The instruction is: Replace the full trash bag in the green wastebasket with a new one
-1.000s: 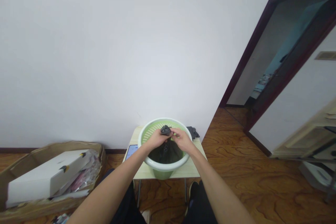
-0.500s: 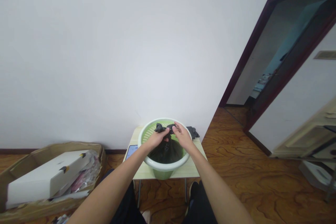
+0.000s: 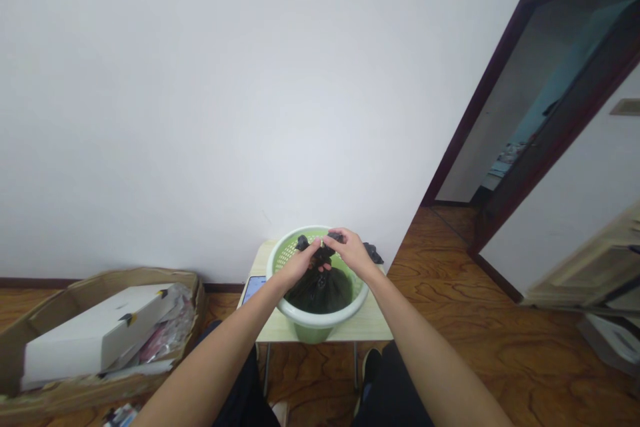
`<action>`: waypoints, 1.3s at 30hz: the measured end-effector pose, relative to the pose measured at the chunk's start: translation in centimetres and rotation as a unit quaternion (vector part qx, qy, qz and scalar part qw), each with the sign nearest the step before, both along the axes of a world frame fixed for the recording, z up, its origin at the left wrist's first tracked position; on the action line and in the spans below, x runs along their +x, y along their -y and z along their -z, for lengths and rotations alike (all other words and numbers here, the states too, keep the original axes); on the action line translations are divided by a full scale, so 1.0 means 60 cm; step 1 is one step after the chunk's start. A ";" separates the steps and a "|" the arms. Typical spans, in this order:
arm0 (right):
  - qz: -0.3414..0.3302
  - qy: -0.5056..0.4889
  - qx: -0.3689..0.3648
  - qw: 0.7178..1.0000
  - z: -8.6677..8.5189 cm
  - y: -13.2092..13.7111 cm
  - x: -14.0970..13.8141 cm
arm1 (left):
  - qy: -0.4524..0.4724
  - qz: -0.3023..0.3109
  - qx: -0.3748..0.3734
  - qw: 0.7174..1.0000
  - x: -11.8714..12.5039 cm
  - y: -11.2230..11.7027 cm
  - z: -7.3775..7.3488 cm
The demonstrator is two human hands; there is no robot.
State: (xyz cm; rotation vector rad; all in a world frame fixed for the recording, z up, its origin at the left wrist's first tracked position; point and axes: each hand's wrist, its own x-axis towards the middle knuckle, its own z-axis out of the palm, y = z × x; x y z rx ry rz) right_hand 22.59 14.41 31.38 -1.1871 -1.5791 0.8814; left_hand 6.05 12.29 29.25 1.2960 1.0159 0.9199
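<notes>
A black plastic bag (image 3: 320,292) sits inside a green basket with a white rim (image 3: 320,317). Its top is bunched up and twisted at the height of the rim. My left hand (image 3: 301,265) is closed around the gathered neck of the bag. With thumb and fingers, my right hand (image 3: 349,248) pinches another end of the black plastic, just right of the left hand. Whether the neck is knotted cannot be made out. What the bag contains is hidden.
The basket stands on a small pale folding table (image 3: 367,325) against a white wall. A phone (image 3: 254,287) lies left of it, more black plastic (image 3: 373,253) to its right. On the floor at left, a cardboard box (image 3: 197,310) holds a white box (image 3: 95,333). A doorway opens at right.
My right hand has drawn its end of the black plastic slightly up and away from the left hand. My left hand stays at the bag's neck. The view has shifted slightly.
</notes>
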 end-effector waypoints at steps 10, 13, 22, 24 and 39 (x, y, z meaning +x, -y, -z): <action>0.023 -0.021 0.031 0.999 -0.031 -0.046 -0.031 | 0.017 -0.033 -0.008 0.999 0.006 -0.009 0.001; 0.025 -0.039 0.046 0.998 -0.037 -0.046 -0.032 | 0.011 -0.026 -0.022 0.999 0.003 -0.012 0.005; 0.019 -0.079 0.051 0.995 -0.052 -0.014 -0.023 | 0.011 -0.039 -0.008 0.999 -0.005 -0.021 0.015; 0.004 -0.065 0.056 0.996 -0.057 -0.003 -0.025 | 0.027 -0.037 -0.002 0.999 -0.006 -0.024 0.018; -0.016 0.029 0.066 0.997 -0.070 0.047 -0.005 | 0.111 -0.055 -0.030 0.992 -0.007 -0.033 0.029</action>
